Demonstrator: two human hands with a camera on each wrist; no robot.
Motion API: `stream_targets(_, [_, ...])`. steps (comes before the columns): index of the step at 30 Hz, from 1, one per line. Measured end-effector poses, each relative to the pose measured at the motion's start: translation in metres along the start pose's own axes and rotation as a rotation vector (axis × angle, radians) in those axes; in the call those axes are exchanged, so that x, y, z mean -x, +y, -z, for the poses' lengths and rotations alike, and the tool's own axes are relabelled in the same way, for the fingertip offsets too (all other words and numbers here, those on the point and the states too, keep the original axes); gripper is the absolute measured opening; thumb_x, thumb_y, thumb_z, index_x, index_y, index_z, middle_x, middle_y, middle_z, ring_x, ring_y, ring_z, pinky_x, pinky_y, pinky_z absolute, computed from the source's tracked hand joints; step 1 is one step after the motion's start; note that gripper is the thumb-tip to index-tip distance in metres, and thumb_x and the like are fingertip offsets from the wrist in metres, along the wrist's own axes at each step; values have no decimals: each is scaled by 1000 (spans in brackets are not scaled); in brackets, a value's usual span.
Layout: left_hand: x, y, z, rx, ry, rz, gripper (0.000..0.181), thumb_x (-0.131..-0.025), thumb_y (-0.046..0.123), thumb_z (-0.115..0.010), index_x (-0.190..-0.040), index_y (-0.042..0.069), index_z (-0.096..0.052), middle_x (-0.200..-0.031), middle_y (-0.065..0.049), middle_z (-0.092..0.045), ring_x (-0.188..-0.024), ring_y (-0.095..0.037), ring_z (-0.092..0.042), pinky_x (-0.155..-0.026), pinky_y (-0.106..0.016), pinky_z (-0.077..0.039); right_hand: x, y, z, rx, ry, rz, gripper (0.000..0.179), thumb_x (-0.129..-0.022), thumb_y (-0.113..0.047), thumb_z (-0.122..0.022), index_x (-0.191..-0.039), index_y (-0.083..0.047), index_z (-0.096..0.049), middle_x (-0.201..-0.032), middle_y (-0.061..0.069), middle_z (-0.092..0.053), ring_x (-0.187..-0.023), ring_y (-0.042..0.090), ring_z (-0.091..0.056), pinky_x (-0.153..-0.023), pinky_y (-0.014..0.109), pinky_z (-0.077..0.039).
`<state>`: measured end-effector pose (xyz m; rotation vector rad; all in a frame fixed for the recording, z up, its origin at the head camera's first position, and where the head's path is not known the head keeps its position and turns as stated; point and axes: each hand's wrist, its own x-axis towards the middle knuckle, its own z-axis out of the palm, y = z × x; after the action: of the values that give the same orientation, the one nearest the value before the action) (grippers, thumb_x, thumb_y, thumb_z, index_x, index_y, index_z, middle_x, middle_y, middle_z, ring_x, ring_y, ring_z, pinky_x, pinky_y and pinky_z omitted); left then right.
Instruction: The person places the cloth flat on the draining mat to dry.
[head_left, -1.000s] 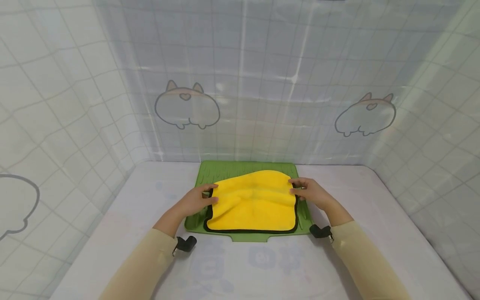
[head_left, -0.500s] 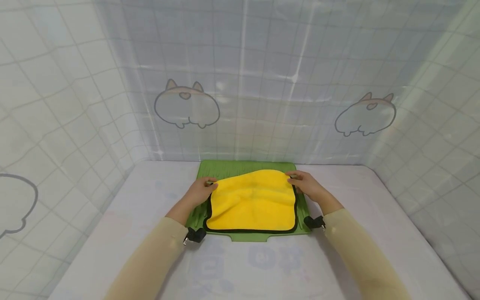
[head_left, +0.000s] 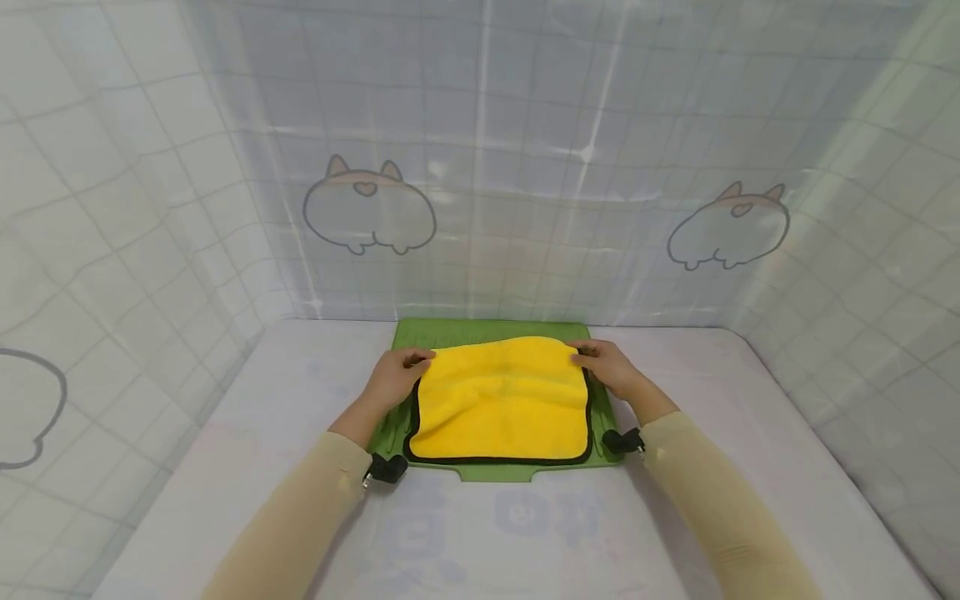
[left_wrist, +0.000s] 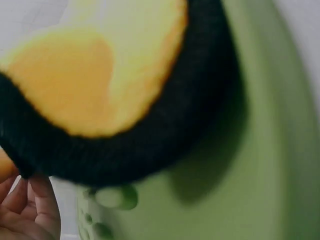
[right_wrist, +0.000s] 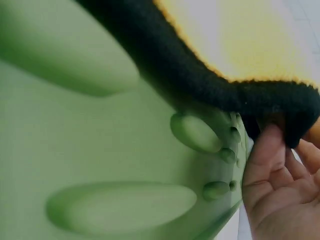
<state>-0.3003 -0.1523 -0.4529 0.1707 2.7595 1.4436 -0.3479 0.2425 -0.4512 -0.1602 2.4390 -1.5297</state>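
Note:
A yellow towel (head_left: 502,404) with a black border lies over a green ribbed drying mat (head_left: 487,331), slightly wrinkled across its middle. At the towel's far left corner, my left hand (head_left: 392,379) pinches the edge between thumb and fingers. My right hand (head_left: 613,369) pinches the far right corner in the same way. The left wrist view shows the towel's black border (left_wrist: 210,100) curving above the green surface, the hand only partly seen at lower left. In the right wrist view, thumb and fingers (right_wrist: 267,150) meet at the border, which stands off the mat's raised ribs.
The mat stands on a white patterned tabletop (head_left: 480,542), its far edge close to the back wall covering (head_left: 517,250). Grid-patterned coverings rise on the left and right sides. A black wrist device (head_left: 387,468) sits at each sleeve cuff.
Both hands have slid away from me along the towel's side edges to its far corners. The far left corner of the towel now sits a little higher in view.

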Motion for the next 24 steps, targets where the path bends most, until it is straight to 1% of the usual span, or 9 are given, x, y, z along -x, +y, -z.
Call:
stream_targets(2, [-1, 1, 2, -7, -4, -8, 30, -105, 17, -55, -132, 9, -65, -136, -15, -60, -117, -33, -59, -91, -43, -54, 0, -1, 0, 20, 21, 17, 42, -103, -17, -59, -143, -5, -55, -82, 7, -58, -53, 18, -33, -58, 32, -40])
stream_targets(3, [-1, 2, 3, -15, -10, -10, 32, -105, 16, -55, -134, 10, -64, -138, -15, -58, -114, -32, -60, -87, -40, -54, 0, -2, -1, 43, 32, 31, 42, -103, -17, -59, -143, -6, -55, -96, 11, -63, -58, 19, -42, -62, 31, -43])
stream_targets(4, [-2, 3, 4, -22, -17, -11, 33, -105, 15, -55, -137, 11, -62, -140, -15, -57, -109, -31, -60, -83, -38, -54, 0, -2, 0, 53, 44, 39, 42, -102, -17, -60, -143, -6, -56, -112, 13, -65, -60, 24, -41, -63, 33, -44])
stream_targets(7, [-3, 5, 7, -27, -48, -11, 40, -104, 13, -55, -144, 15, -56, -144, -14, -54, -79, -25, -58, -64, -33, -50, 0, -3, 0, 85, 67, 68, 43, -102, -17, -61, -143, -6, -56, -147, 14, -51, -101, 33, -59, -88, 40, -52])
stream_targets(9, [-5, 4, 9, -30, -71, -11, 43, -104, 12, -53, -147, 17, -53, -138, -14, -58, -62, -20, -48, -56, -31, -44, 0, -4, 0, 93, 72, 87, 44, -102, -17, -61, -144, -6, -55, -154, 14, -44, -135, 35, -44, -105, 45, -45])
stream_targets(11, [-5, 1, 10, -30, -90, -6, 46, -104, 12, -52, -150, 20, -49, -112, -13, -67, -51, -18, -37, -50, -30, -40, 0, -4, 0, 86, 70, 98, 45, -102, -16, -61, -145, -6, -54, -155, 15, -42, -146, 35, -30, -112, 50, -39])
stream_targets(14, [-5, -4, 12, -57, -102, -18, 49, -104, 12, -50, -152, 20, -45, -71, -7, -58, -46, -14, -33, -47, -28, -38, 2, -7, -1, 99, 75, 127, 45, -102, -16, -60, -146, -6, -52, -155, 16, -41, -146, 35, -32, -109, 50, -42])
stream_targets(16, [-6, -4, 14, -72, -100, -29, 50, -104, 13, -50, -153, 20, -44, -58, -3, -45, -44, -14, -32, -46, -28, -38, 3, -11, -1, 106, 85, 139, 45, -102, -16, -60, -146, -7, -52, -155, 16, -41, -142, 36, -38, -105, 49, -46])
stream_targets(24, [-18, 3, 20, -152, -101, -70, 52, -106, 14, -50, -156, 18, -38, -63, -5, -52, -43, -14, -34, -45, -29, -39, -4, -19, 3, 171, 101, 136, 47, -102, -19, -61, -148, -14, -52, -157, 12, -39, -117, 34, -60, -93, 44, -53])
